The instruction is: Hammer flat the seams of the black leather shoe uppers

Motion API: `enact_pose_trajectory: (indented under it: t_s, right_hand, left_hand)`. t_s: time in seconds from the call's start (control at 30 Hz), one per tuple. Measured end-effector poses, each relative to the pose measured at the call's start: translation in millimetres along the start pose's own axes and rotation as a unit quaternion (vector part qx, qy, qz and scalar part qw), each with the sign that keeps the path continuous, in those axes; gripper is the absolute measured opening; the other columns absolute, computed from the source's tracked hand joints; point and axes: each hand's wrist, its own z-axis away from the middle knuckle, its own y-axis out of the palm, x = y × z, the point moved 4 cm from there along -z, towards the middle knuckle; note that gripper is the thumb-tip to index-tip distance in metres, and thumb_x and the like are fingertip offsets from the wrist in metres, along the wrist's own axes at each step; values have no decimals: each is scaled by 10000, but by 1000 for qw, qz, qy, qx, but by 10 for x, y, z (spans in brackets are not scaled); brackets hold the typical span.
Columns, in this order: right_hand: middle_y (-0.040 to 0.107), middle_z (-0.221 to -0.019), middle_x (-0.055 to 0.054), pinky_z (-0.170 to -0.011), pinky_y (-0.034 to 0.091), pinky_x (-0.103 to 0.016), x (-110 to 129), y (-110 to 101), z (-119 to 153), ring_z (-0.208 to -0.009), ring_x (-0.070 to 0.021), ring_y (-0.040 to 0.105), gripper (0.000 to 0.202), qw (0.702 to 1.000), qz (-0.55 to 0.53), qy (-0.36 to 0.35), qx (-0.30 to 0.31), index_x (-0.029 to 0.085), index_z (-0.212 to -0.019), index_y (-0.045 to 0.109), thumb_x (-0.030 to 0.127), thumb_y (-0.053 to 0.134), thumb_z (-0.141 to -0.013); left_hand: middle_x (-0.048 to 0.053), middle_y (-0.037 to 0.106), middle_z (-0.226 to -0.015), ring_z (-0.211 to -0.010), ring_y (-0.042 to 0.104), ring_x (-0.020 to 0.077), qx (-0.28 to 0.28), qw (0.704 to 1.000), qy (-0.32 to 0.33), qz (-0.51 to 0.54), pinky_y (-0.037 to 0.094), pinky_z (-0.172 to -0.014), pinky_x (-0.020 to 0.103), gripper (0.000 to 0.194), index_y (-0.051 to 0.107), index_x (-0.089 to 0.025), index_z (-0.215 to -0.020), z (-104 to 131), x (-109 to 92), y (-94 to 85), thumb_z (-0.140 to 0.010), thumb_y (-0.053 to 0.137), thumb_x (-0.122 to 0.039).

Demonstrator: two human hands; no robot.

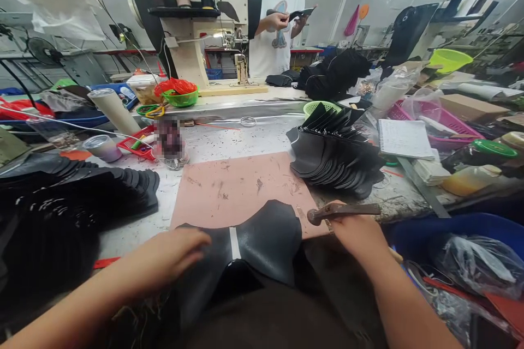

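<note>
— Right hand (360, 233) is closed on a hammer (350, 209), at the right near corner of the pink board (229, 188). The hammer does not touch the piece (272, 237).

— And the left hand (180, 253)?

— It is at the left part of the piece, with fingers a little bent. They are blurred, so I cannot tell if they grip it or only stay over it.

— Where does the piece lie, exactly?

— At the near side of the board, between the two hands. Its far part is on the board, and its near part goes beyond the edge.

— In your opinion, how much is done?

— One white strip (234, 244) crosses the middle of the piece, from far edge to near edge. I judge that the strip is already placed. If it is also beaten flat, I cannot say.

— And what is left?

— Many dark parts lie in a left stack (137, 188) and in a right stack (327, 155). On the right stack I see no white strip, so perhaps those are not yet done. The left stack is too dark and shiny to judge.
</note>
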Motion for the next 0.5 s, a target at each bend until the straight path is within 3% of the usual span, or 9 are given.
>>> enact_pose_trajectory:
  t_s: [0.07, 0.17, 0.3, 0.4, 0.5]
  right_hand:
    - [687, -813, -36, -563, 326, -254, 93, 3, 3, -718, -203, 616, 223, 999, -29, -28, -16, 222, -962, 618, 219, 439, -829]
    - [683, -823, -21, -576, 324, -249, 177, -15, 27, -725, -190, 611, 195, 994, -58, -64, -61, 225, -900, 622, 191, 447, -820]
    - [683, -812, -19, -553, 324, -244, -21, 9, 51, -702, -191, 614, 210, 998, -43, -3, -50, 232, -944, 607, 194, 442, -820]
    - [686, -808, -23, -552, 327, -244, -172, 48, 38, -714, -197, 618, 240, 999, -10, 33, -6, 233, -968, 604, 174, 431, -813]
    - [684, -800, -16, -558, 332, -241, -185, 54, -8, -727, -195, 617, 254, 999, -6, 35, 5, 243, -975, 608, 178, 424, -813]
  left_hand:
    - [39, 645, -988, -918, 591, 186, -18, 1000, 0, -7, 450, -812, 298, 267, 619, -224, -998, -306, -98, 56, -847, 408, -287]
    - [66, 647, -928, -890, 587, 224, -63, 998, -2, -29, 450, -800, 348, 207, 644, -185, -902, -625, -209, 204, -811, 495, -297]
    - [74, 650, -927, -875, 588, 214, -107, 994, 8, -11, 445, -797, 347, 233, 633, -176, -837, -616, -248, 340, -840, 422, -275]
    - [33, 670, -864, -811, 604, 175, -97, 990, 41, 93, 463, -747, 278, 280, 627, -204, -865, -606, -216, 129, -845, 381, -337]
    - [13, 667, -794, -750, 599, 168, -100, 981, 38, 165, 470, -706, 249, 338, 631, -205, -857, -810, -66, -374, -801, 394, -438]
